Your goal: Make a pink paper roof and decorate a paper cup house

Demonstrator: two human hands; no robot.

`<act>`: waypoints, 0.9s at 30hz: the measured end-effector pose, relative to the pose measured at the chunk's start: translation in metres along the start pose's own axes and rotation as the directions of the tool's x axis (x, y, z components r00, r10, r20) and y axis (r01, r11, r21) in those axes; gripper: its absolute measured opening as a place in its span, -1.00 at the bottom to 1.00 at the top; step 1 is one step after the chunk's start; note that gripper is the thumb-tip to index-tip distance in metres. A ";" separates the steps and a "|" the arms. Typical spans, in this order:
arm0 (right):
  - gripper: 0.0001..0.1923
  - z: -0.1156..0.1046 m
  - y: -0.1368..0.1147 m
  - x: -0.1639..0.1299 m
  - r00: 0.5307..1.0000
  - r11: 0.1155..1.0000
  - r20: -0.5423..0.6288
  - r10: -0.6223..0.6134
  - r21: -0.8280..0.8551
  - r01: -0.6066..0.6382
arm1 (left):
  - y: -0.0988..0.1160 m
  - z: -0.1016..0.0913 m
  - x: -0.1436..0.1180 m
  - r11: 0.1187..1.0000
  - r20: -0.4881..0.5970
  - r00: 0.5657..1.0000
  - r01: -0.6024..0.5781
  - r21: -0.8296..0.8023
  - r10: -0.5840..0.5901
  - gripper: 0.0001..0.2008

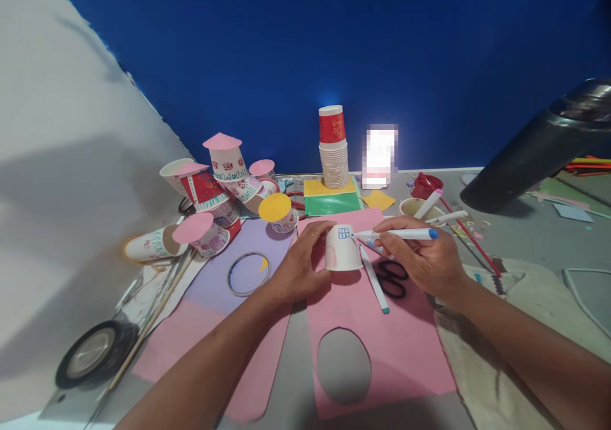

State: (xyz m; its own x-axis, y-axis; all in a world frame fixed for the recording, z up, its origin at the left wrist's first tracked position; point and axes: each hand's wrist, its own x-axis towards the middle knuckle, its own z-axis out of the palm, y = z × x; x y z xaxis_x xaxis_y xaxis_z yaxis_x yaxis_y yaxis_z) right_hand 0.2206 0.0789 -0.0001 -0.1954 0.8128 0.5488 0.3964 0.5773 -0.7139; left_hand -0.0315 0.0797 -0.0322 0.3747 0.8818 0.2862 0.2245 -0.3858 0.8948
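A white paper cup stands upside down on a pink sheet; a small blue window grid is drawn near its top and a faint pink arch lower down. My left hand is closed around the cup's left side. In my right hand is a white marker with a blue end, its tip at the cup's right side beside the window drawing. Just below lies another white marker with a teal end. Black-handled scissors rest under my right hand, their blades hidden.
Decorated cups with pink paper tops crowd the left back, near a yellow-topped cup. A cup stack stands centre back, left of a bright blurred screen. Tape rolls lie left; a dark flask leans right.
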 end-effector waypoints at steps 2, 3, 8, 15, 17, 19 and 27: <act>-0.88 0.001 -0.002 0.000 1.000 1.000 0.014 -0.013 0.005 0.012 | 0.000 0.000 0.000 1.000 0.000 1.000 -0.003 0.017 0.003 -0.25; -0.89 0.001 -0.003 -0.001 1.000 1.000 0.018 -0.024 0.000 0.024 | 0.000 -0.001 -0.001 1.000 -0.003 1.000 -0.006 0.030 0.006 -0.24; -0.88 0.004 -0.003 -0.003 0.997 0.997 0.027 -0.076 -0.009 0.076 | 0.000 -0.001 -0.001 0.996 -0.001 0.999 -0.036 0.076 0.036 -0.24; -0.90 0.007 -0.003 -0.003 0.994 0.994 0.017 -0.109 0.009 0.109 | -0.004 0.000 0.000 0.992 -0.008 0.998 -0.069 0.103 0.070 -0.25; -0.90 0.008 -0.004 -0.002 0.994 0.994 0.023 -0.107 0.000 0.107 | -0.004 0.000 0.000 0.992 -0.006 0.997 -0.075 0.100 0.076 -0.25; -0.90 0.007 -0.004 -0.001 0.994 0.994 0.027 -0.105 -0.010 0.105 | -0.003 0.000 0.000 0.995 -0.007 0.998 -0.068 0.077 0.068 -0.24; -0.87 0.005 -0.004 -0.002 0.993 0.990 -0.004 -0.120 -0.072 0.119 | 0.000 -0.001 -0.001 0.997 -0.012 0.999 -0.041 0.068 0.042 -0.22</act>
State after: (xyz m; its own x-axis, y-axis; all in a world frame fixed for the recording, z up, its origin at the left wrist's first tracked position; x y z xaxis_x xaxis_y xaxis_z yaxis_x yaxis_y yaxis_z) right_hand 0.2151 0.0754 -0.0003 -0.2383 0.7375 0.6319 0.4337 0.6630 -0.6102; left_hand -0.0326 0.0790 -0.0325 0.3728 0.8681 0.3276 0.2692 -0.4391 0.8572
